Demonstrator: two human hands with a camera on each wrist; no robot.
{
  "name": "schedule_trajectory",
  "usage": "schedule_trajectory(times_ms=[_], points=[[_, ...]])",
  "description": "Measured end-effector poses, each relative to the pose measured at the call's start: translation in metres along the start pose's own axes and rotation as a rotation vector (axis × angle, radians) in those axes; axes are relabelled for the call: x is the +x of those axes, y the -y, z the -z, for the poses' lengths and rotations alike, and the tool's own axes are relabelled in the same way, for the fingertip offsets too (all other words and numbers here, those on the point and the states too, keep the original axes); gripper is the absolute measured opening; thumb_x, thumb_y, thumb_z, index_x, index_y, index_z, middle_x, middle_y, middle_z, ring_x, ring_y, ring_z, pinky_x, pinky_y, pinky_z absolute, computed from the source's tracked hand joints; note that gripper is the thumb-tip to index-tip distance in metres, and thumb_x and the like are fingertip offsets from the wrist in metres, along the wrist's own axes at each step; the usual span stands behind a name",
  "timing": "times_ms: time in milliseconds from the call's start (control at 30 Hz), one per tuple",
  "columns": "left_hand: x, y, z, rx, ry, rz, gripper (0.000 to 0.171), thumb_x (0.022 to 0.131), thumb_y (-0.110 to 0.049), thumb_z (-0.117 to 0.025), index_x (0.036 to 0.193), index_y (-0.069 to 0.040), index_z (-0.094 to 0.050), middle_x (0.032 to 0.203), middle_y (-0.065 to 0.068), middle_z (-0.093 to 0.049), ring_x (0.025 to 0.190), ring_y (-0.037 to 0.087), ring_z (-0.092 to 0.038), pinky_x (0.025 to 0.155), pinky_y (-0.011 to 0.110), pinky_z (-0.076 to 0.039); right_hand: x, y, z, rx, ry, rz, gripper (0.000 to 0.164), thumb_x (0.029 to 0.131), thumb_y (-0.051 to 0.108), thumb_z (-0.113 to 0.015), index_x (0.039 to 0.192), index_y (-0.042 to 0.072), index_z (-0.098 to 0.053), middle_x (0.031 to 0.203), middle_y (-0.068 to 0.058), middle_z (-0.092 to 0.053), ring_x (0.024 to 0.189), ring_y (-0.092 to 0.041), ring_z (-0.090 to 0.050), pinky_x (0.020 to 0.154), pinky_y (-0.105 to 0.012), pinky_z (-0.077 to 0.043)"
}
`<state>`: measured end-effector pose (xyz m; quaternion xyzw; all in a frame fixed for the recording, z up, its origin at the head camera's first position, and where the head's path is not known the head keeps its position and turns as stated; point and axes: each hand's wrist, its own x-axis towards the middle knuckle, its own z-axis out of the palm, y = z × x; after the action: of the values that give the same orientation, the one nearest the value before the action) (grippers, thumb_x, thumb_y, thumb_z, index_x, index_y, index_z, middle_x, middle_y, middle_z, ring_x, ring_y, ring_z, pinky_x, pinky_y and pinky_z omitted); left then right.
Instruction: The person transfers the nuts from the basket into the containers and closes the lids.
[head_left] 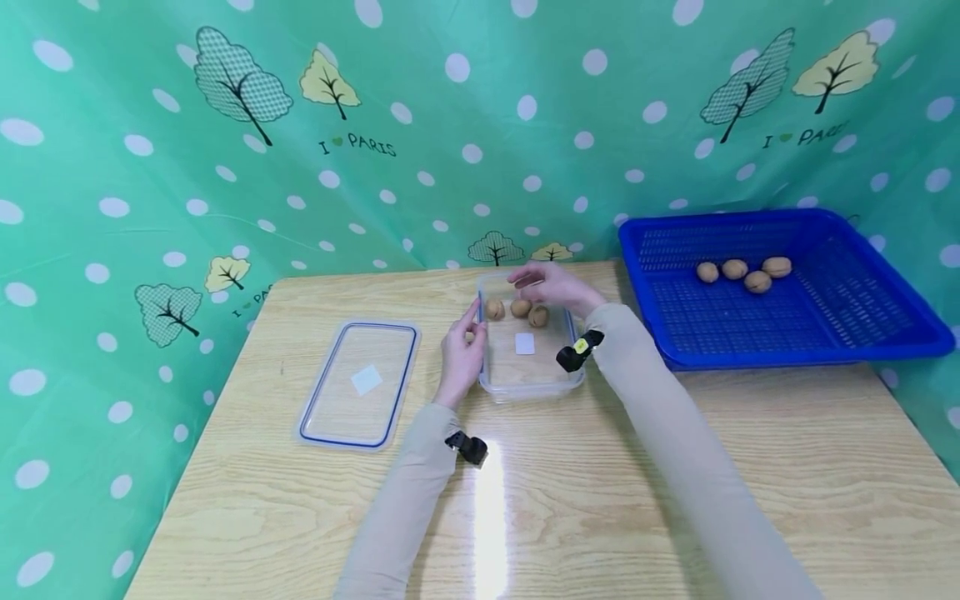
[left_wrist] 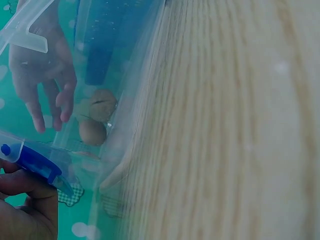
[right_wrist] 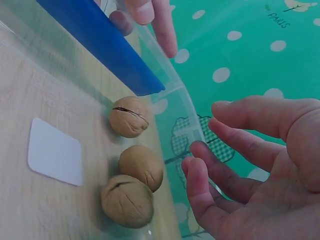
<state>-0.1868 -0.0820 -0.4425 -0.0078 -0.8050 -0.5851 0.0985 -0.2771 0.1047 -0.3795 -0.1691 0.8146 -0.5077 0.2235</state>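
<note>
A clear plastic food container (head_left: 536,371) with blue-edged side flaps stands at the middle of the table. Three walnuts (head_left: 538,316) lie toward its far end, near a white square label (right_wrist: 55,151) on the bottom. My left hand (head_left: 461,354) holds the container's left wall; its fingers show by the blue-edged flap (left_wrist: 37,165) in the left wrist view. Over the container's far end hovers my right hand (head_left: 555,286), fingers loosely bent and apart, with nothing between them. The right wrist view shows this hand (right_wrist: 265,165) beside the walnuts (right_wrist: 127,201), not touching them.
To the left, a clear lid (head_left: 360,417) with a blue seal lies flat on the wooden table (head_left: 247,500). A blue plastic basket (head_left: 757,325) at the right holds several walnuts (head_left: 757,282). Behind the table hangs a green dotted cloth (head_left: 450,108).
</note>
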Motion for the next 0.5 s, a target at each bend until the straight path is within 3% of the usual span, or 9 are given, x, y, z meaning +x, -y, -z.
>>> schedule_trajectory(times_ms=[267,500], points=[[0.0,0.001,0.001,-0.019,0.007,0.015,0.046,0.097,-0.003,-0.053,0.143,-0.008,-0.048,0.09,0.008,-0.053,0.057,0.007,-0.041,0.049,0.016,-0.036,-0.011,0.008,0.01,-0.014,-0.013,0.013,0.041,0.091,0.003,-0.056,0.132,-0.001,-0.054,0.131,-0.019,-0.052,0.12,-0.031,-0.048,0.099,-0.043,-0.042],[0.0,0.0,0.001,-0.019,0.012,0.015,0.046,0.098,-0.004,-0.053,0.143,-0.008,-0.047,0.09,0.008,-0.053,0.056,0.007,-0.04,0.048,0.016,-0.036,-0.022,0.017,0.018,-0.021,-0.028,0.034,0.04,0.092,0.001,-0.056,0.131,-0.004,-0.053,0.13,-0.021,-0.052,0.12,-0.032,-0.047,0.1,-0.044,-0.041]])
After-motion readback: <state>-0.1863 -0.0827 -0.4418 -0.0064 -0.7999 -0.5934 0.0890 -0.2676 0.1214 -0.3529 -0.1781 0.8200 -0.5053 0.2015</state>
